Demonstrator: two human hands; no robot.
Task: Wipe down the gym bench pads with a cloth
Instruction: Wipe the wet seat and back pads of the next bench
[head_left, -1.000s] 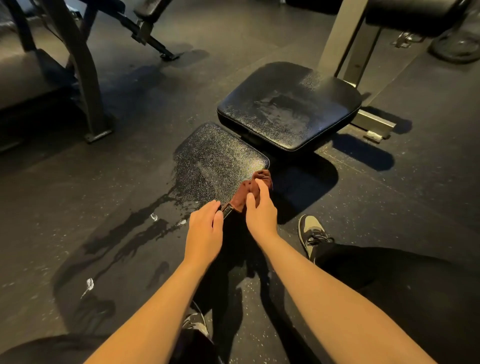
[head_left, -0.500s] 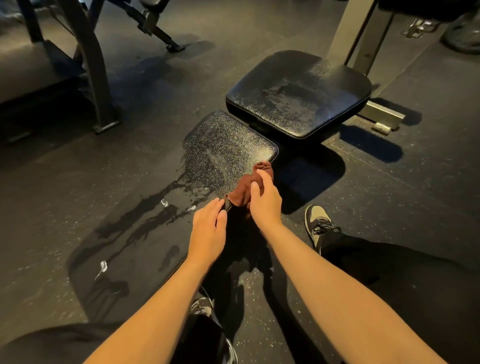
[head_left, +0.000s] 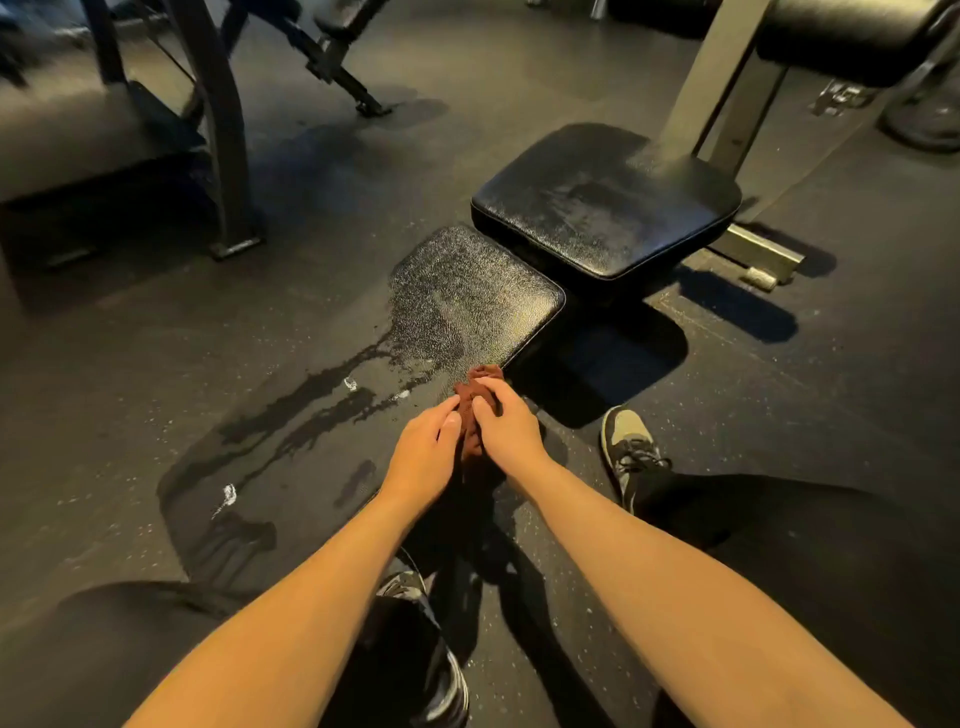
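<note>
The right hand (head_left: 511, 431) clenches a bunched reddish-brown cloth (head_left: 474, 397), its fingers curled over the top of the wad. The left hand (head_left: 423, 457) lies close against the cloth's other side with bent fingertips touching the fabric; whether it actually pinches the cloth or only presses on it cannot be told. The cloth sits between the two hands at the near right edge of the long bench pad (head_left: 467, 291), and its upper fold rests on the pad's surface. That black pad runs away from the person, speckled with droplets at its far end, and dark wet streaks (head_left: 311, 395) trail across its nearer part. Just beyond its far corner is a square seat pad (head_left: 602, 208), also filmed with moisture, mounted on a grey steel upright (head_left: 696, 88). A grey sneaker (head_left: 628, 447) stands on the speckled rubber floor (head_left: 779, 389) to the right of the hands.
</note>
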